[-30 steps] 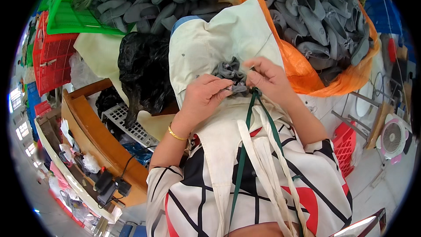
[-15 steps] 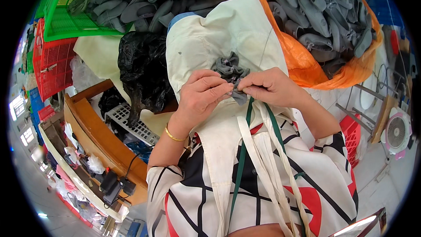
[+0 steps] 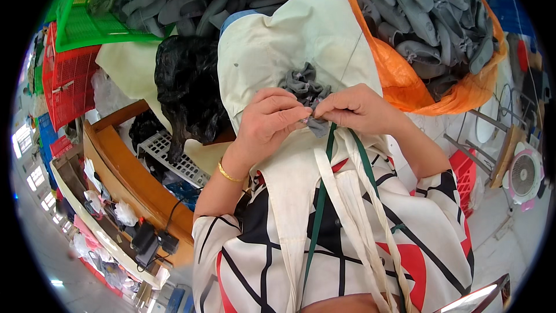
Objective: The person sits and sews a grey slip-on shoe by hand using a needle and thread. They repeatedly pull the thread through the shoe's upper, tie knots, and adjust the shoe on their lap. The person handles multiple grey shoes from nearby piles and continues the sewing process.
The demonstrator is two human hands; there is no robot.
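In my lap, on a cream apron, lies a bunched grey fabric piece with small pinkish bits on it. My left hand pinches its near left side, thumb and fingers together. From the other side my right hand grips its edge between thumb and forefinger. The two sets of fingertips almost meet over the cloth and hide part of it. A gold bangle circles my left wrist. Green and cream straps hang down my front.
Grey slip-on shoes fill an orange sack at far right. More shoes lie by a green crate at far left. A black plastic bag and a wooden bench stand left. A small fan is at right.
Both hands stay on the grey fabric with only slight shifts of the fingers. The right hand has risen a little. The whole view has shifted slightly.
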